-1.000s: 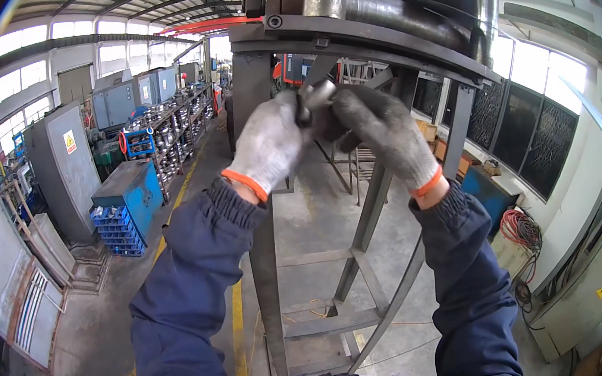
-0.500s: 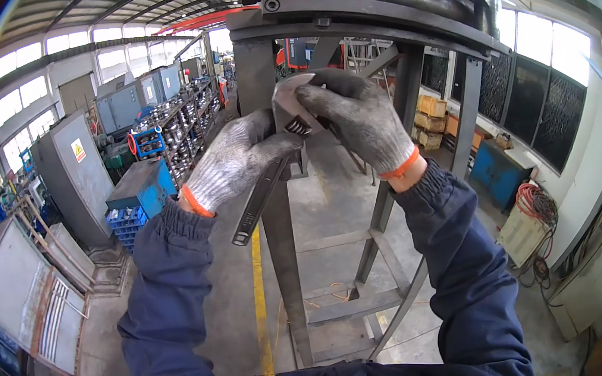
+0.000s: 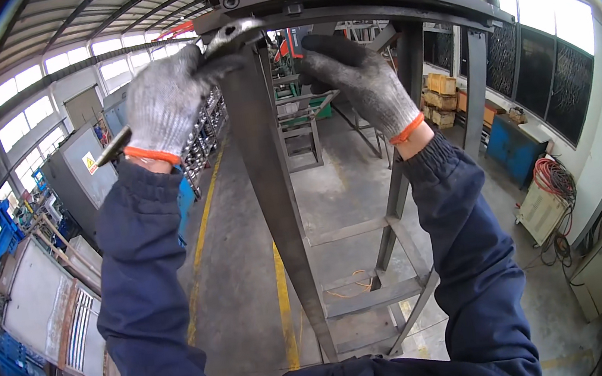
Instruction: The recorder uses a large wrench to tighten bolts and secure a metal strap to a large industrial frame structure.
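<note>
head view: the left hand (image 3: 165, 92), upper left of centre, has its fingers wrapped round an adjustable wrench (image 3: 233, 34), the handle poking out past the wrist and the head standing at the near corner of the steel stand (image 3: 259, 155), top centre. the right hand (image 3: 359, 79), upper centre-right, has its fingers loosely bent, below the top beam (image 3: 368, 1) and well apart from the wrench; nothing shows in them. as for progress, the wrench is in hand and raised to beam height. the corner bolt (image 3: 231, 1) and the lower bolt (image 3: 294, 9) are both in place, and the wrench seems not yet set on either. whether it touches the stand, i cannot tell; no loosened part shows.
</note>
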Demonstrator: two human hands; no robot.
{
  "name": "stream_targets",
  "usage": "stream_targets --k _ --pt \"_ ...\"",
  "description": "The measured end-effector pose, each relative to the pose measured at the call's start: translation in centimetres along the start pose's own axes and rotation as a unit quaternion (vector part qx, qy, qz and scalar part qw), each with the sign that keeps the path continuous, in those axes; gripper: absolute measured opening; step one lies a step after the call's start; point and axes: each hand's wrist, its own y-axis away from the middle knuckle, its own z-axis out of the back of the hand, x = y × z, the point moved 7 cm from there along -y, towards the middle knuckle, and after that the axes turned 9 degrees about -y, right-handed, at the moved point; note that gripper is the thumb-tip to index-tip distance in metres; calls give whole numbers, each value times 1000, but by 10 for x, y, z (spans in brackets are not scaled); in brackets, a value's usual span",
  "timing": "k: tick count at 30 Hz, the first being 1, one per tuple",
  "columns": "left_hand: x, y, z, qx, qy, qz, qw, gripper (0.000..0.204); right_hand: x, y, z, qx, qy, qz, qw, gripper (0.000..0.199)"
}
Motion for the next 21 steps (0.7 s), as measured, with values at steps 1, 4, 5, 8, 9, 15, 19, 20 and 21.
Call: stream_targets --k 1,4,5,8,9,15,19,20,21 --pt "4 -3 11 -28 -11 -15 999 66 4 -1 -2 -7 -18 10 1000 44" --pt "-16 -17 23 -16 -29 -18 999 57 11 -6 7 -14 -20 24 999 42" --pt "-24 -21 28 -28 -53 -29 998 54 14 -9 6 -8 -17 29 999 41" --pt "-33 -23 32 -56 -175 -42 982 46 30 -16 -5 21 13 125 992 41" --pt "-36 -19 35 -48 -199 -36 978 45 31 -18 -9 28 11 134 991 41" --pt "-35 -23 55 -16 -325 -78 942 37 17 -28 -20 53 -113 118 985 41" --pt "-74 -26 59 -33 -277 -125 952 33 8 -26 -4 47 -97 92 990 38" --pt "-76 -24 61 -1 -302 -106 947 30 11 -30 -6 55 -99 95 989 39" --pt "-77 -22 63 30 -325 -87 941 28 14 -34 -6 70 -104 99 987 40"
